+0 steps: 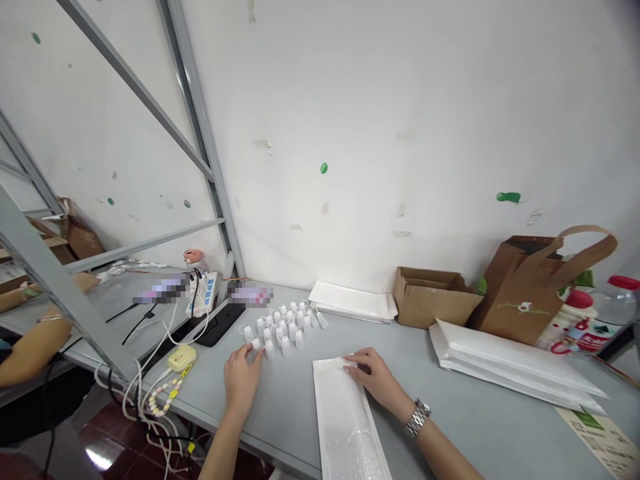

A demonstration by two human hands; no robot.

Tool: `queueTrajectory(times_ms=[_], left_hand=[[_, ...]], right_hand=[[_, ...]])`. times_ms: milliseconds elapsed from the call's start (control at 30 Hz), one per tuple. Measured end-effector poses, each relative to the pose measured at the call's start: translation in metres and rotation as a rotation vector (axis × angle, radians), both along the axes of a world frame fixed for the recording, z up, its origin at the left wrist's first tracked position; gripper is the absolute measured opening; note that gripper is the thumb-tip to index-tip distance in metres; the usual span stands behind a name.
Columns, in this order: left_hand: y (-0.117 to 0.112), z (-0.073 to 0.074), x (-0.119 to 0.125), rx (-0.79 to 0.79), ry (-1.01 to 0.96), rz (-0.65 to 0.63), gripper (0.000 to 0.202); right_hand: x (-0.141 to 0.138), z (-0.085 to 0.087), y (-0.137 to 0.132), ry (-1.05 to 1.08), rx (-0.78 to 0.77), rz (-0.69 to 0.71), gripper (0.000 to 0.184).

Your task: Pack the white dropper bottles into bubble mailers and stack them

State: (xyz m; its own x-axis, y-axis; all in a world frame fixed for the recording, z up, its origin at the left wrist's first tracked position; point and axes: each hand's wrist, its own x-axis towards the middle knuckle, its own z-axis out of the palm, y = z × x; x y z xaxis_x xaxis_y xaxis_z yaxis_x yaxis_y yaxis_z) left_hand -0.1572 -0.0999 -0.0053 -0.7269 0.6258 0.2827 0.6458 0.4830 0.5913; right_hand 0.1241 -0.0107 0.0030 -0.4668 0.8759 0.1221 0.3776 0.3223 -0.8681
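pinching a small white plastic bottle (256,344) with the left hand (243,380) at the near edge of a cluster of matching bottles (283,328), resting the open right hand (373,377) on the top end of a white bubble mailer (345,420) lying on the grey bench (465,407), holding the hands well apart.

Bright, flat light floods the white wall (380,120), shadows barely there, hot glare flaring on the red floor tiles (99,459), the grey metal frame (60,287) bending at the wide edge, two pixelated smears (250,294) blurring detail!
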Motion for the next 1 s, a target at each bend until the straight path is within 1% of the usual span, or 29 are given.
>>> queueTrajectory(times_ms=[67,100,133,167,233,300,367,400,467,533,600,700,733,800,900,1000], left_hand=[[-0.009,0.011,0.009,0.014,0.002,0.074,0.039],[-0.015,0.017,0.016,0.030,0.022,0.122,0.038],[-0.021,0.022,0.026,0.051,0.044,0.128,0.038],[-0.026,0.027,0.037,0.067,0.057,0.097,0.037],[-0.033,0.034,0.064,0.065,0.038,-0.090,0.033],[-0.036,0.038,0.092,0.011,-0.006,-0.329,0.029],[-0.035,0.038,0.117,-0.065,-0.049,-0.510,0.022],[-0.033,0.037,0.126,-0.101,-0.060,-0.555,0.020],[-0.030,0.037,0.139,-0.151,-0.067,-0.588,0.017],[-0.028,0.037,0.143,-0.184,-0.061,-0.599,0.017],[-0.027,0.038,0.142,-0.204,-0.071,-0.602,0.018],[-0.028,0.039,0.135,-0.239,-0.107,-0.531,0.034],[-0.028,0.038,0.133,-0.254,-0.117,-0.511,0.036],[-0.028,0.036,0.130,-0.274,-0.126,-0.513,0.030],[-0.028,0.033,0.131,-0.253,-0.129,-0.576,0.022],[-0.028,0.031,0.130,-0.249,-0.126,-0.567,0.024]], right_hand=[[0.000,0.006,-0.003,0.065,0.070,-0.097,0.031],[-0.001,0.009,-0.006,0.101,0.088,-0.117,0.032],[-0.002,0.012,-0.009,0.135,0.091,-0.108,0.032],[-0.004,0.015,-0.014,0.166,0.076,-0.069,0.033],[-0.009,0.017,-0.024,0.221,0.025,0.063,0.034],[-0.014,0.017,-0.034,0.267,-0.019,0.177,0.036],[-0.019,0.015,-0.040,0.295,-0.058,0.220,0.033],[-0.020,0.014,-0.042,0.302,-0.074,0.218,0.029],[-0.021,0.014,-0.043,0.311,-0.098,0.191,0.024],[-0.021,0.015,-0.041,0.327,-0.102,0.153,0.022],[-0.019,0.014,-0.037,0.343,-0.097,0.097,0.023],[-0.020,0.010,-0.034,0.349,-0.097,0.012,0.028],[-0.021,0.008,-0.033,0.349,-0.101,-0.001,0.029],[-0.024,0.004,-0.033,0.347,-0.108,-0.007,0.030],[-0.025,0.003,-0.033,0.336,-0.115,-0.015,0.032],[-0.022,0.005,-0.030,0.356,-0.164,-0.035,0.032]])
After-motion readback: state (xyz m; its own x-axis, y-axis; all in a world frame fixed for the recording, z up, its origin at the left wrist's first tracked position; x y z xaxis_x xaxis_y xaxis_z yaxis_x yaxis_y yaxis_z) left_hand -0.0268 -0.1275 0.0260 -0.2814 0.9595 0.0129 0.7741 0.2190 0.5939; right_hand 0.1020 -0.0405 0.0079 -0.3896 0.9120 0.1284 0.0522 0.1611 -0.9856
